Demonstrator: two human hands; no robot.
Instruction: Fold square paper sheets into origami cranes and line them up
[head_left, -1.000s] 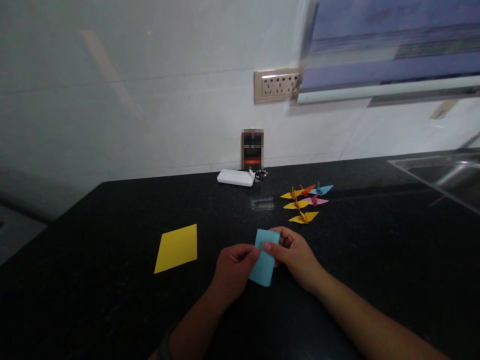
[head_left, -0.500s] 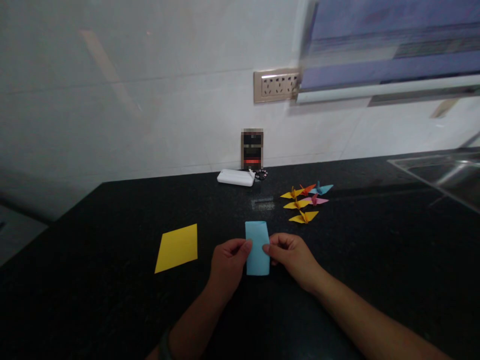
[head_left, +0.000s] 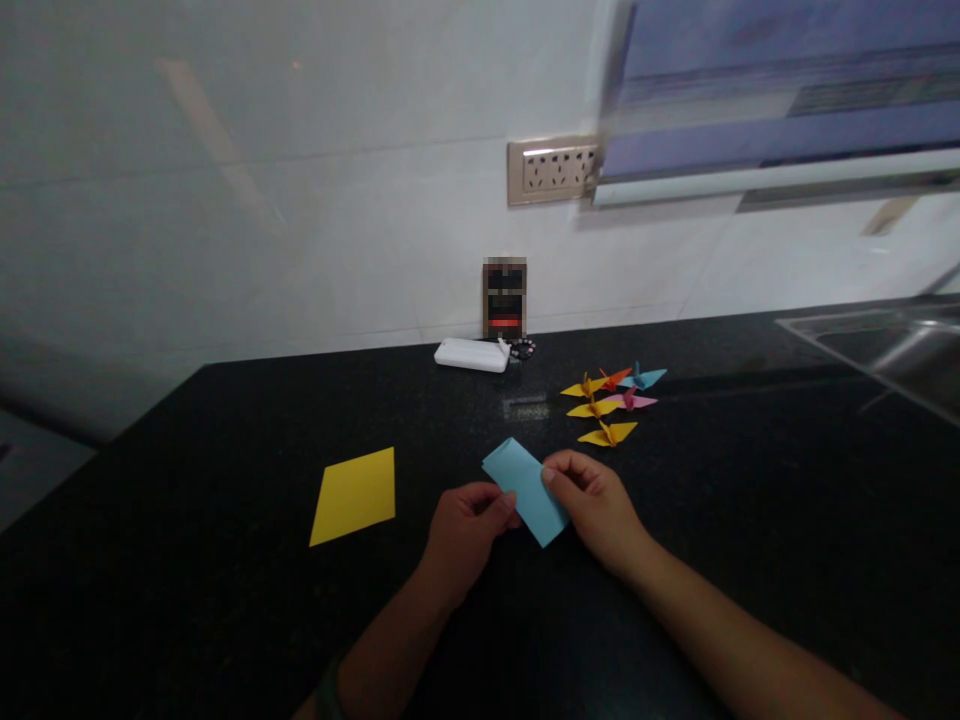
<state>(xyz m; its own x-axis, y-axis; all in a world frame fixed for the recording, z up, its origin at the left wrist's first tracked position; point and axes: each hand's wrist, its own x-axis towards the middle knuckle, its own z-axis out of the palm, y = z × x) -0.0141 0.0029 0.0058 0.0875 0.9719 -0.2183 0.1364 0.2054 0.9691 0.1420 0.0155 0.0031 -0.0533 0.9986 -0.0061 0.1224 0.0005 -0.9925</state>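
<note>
A folded light-blue paper [head_left: 525, 488] is held just above the black countertop [head_left: 225, 600], tilted with its far end to the left. My left hand [head_left: 465, 530] pinches its left edge with closed fingers. My right hand [head_left: 592, 505] pinches its right edge, thumb on top. A flat yellow paper square [head_left: 355, 494] lies on the counter to the left of my hands.
Several folded paper cranes [head_left: 611, 400] in yellow, orange, pink and blue sit behind my right hand. A white box [head_left: 472, 354] and a small dark device [head_left: 505, 298] stand by the wall. A steel sink [head_left: 885, 345] is at the far right.
The blue paper has been turned between my fingers: tilted to the right one second ago, upright half a second ago, now tilted left. Both hands kept their pinch.
</note>
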